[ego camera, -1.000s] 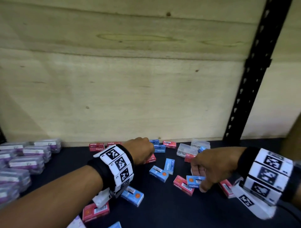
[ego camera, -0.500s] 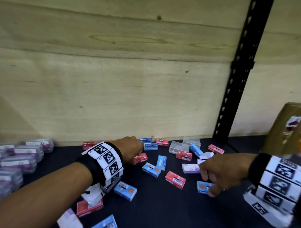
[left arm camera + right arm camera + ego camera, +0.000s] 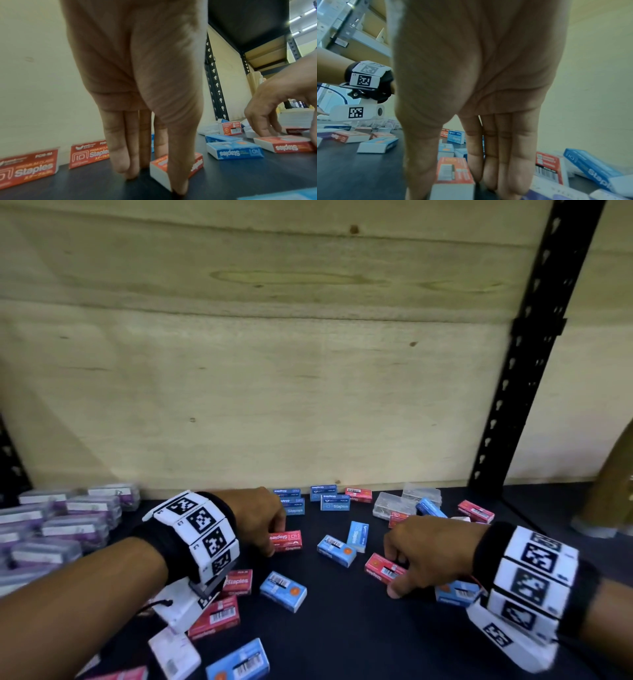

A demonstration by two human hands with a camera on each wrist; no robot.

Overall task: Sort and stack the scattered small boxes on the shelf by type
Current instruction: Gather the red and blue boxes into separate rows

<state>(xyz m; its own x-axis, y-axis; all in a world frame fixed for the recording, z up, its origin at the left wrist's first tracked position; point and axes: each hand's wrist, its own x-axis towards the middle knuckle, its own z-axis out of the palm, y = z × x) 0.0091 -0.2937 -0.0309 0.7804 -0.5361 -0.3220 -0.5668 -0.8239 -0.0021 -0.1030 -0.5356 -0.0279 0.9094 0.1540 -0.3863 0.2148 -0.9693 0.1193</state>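
Small red and blue staples boxes lie scattered on the dark shelf (image 3: 342, 628). My left hand (image 3: 274, 546) (image 3: 154, 180) reaches down at mid-shelf and pinches the left end of a red staples box (image 3: 289, 539) (image 3: 197, 163) between thumb and fingers; the box rests on the shelf. To the right, my right hand (image 3: 394, 573) (image 3: 453, 189) pinches another red staples box (image 3: 378, 566) (image 3: 453, 169), thumb on one long side, fingers on the other. A blue box (image 3: 457, 592) lies under the right wrist.
Blue boxes (image 3: 329, 501) stand stacked against the wooden back wall, and red ones (image 3: 29, 167) stand to their left. Clear plastic boxes (image 3: 394, 503) sit at back right, purple-labelled clear boxes (image 3: 68, 525) in rows at far left. A black upright (image 3: 513, 405) and a brown object (image 3: 613, 491) bound the right.
My right hand set down the blue box it carried and moved left onto a red box. The left hand stayed at its red box.
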